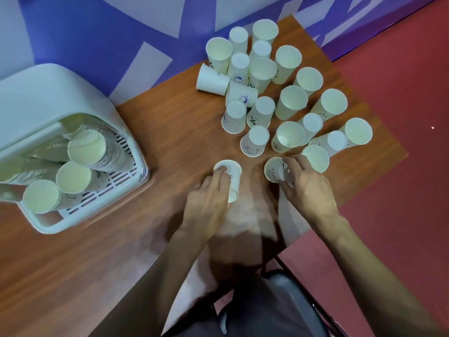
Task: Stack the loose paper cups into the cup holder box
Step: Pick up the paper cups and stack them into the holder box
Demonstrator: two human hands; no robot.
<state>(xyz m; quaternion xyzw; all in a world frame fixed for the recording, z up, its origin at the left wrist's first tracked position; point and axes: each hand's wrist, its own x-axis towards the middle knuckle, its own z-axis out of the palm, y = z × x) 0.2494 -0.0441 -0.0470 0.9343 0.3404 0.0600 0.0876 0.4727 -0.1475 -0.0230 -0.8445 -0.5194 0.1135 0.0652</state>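
Partly done: cup holder box (pixel 36 98) holds stacks (pixel 97 152); many loose cups (pixel 291 103) remain. Left hand (pixel 209 205) grips one cup (pixel 232 176), right hand (pixel 308 190) another.

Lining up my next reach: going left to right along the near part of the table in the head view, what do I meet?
cup holder box → left hand gripping the near-left cup → near-right cup gripped by the right hand → red floor

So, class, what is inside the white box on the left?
Stacks of nested cups lie on their sides on a slotted tray, mouths outward. The cover of the box hides their far ends, so their length cannot be seen.
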